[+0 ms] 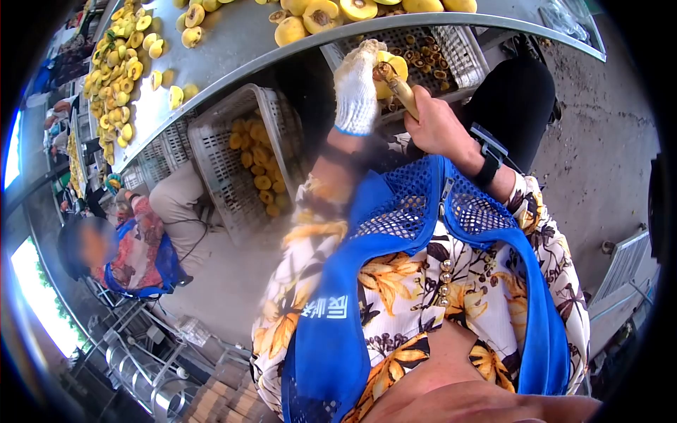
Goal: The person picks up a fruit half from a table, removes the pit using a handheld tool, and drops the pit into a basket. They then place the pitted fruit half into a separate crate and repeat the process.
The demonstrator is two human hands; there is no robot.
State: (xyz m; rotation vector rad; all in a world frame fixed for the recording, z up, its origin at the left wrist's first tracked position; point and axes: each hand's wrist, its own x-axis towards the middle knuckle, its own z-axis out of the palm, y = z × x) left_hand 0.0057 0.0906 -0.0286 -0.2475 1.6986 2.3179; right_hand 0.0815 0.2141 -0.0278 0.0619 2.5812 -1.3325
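Observation:
My left hand (356,88), in a white knit glove, holds a yellow halved fruit (396,67) over a crate. My right hand (441,123) is bare and closed round the handle of a small tool (402,90). The tool's tip is at the fruit's brown centre. Below them, a light grey crate (462,53) holds many small brown pieces (427,56). More halved fruit (321,15) lies on the metal table (240,53) just beyond my hands.
A second crate (211,148) with yellow halves (261,158) stands left of my hands. The table's metal edge runs above both crates. A pile of halves (120,77) lies at the table's left. Another person (141,247) sits at the left.

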